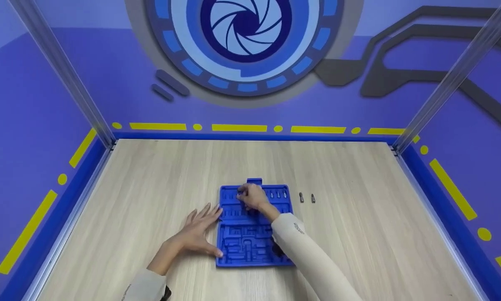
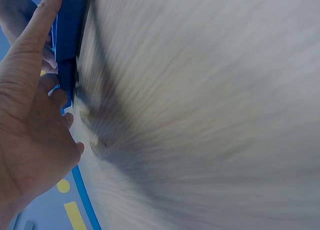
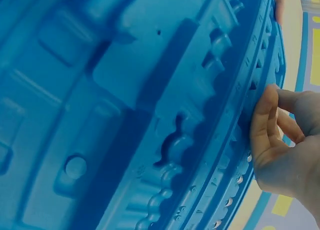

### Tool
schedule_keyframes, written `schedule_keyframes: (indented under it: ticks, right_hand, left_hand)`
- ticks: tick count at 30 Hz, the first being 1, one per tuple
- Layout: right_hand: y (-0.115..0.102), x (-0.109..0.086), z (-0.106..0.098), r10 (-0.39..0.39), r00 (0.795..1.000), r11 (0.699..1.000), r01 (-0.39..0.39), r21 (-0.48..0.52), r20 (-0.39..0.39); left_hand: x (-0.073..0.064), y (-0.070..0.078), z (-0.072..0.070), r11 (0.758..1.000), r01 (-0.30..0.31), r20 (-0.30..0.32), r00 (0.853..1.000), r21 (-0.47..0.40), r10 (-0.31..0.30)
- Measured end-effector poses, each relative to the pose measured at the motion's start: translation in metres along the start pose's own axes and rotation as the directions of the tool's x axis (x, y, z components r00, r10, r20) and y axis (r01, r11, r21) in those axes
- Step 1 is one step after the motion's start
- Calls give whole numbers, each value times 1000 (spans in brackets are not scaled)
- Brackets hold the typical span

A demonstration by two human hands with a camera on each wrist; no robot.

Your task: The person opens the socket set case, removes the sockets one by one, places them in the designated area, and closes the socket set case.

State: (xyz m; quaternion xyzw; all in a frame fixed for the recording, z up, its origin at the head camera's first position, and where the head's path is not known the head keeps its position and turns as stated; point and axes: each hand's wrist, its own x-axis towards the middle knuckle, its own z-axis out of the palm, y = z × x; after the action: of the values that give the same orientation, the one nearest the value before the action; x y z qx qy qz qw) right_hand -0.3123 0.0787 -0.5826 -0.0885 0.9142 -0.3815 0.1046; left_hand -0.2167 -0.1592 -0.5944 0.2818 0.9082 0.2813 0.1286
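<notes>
A blue moulded tool case (image 1: 254, 221) lies unfolded on the table, its recesses facing up. My left hand (image 1: 198, 234) is spread along its left side, the thumb (image 2: 37, 28) on the near part of the rim and fingertips at the far part. Over the far row of slots, my right hand (image 1: 252, 196) has thumb and fingertip pinched together (image 3: 274, 90) on a screwdriver bit, which the fingers largely hide. Several metal bits (image 1: 278, 194) stand in the slots right of this hand. Two loose bits, one (image 1: 301, 197) and another (image 1: 313, 198), lie right of the case.
The pale wooden table (image 1: 158, 167) surrounds the case. Blue printed walls (image 1: 83, 104) with yellow dashes close off the back and both sides, with metal posts (image 1: 451, 79) at the corners. A latch tab (image 1: 254, 181) sticks out from the case's far edge.
</notes>
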Motion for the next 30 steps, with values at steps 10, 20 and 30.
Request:
schedule_keyframes:
  ticks: [10, 20, 30]
  right_hand:
    - [2, -4, -1, -45, 999, 997, 44, 63, 23]
    - [-1, -9, 2, -74, 997, 992, 75, 97, -10]
    - [8, -14, -6, -18, 1000, 922, 13, 388, 10]
  left_hand:
    - [-2, 2, 1, 1000, 5, -2, 1000, -13, -5]
    - [0, 4, -2, 1000, -5, 3, 1000, 15, 5]
    - [1, 5, -4, 1000, 6, 17, 1000, 18, -6]
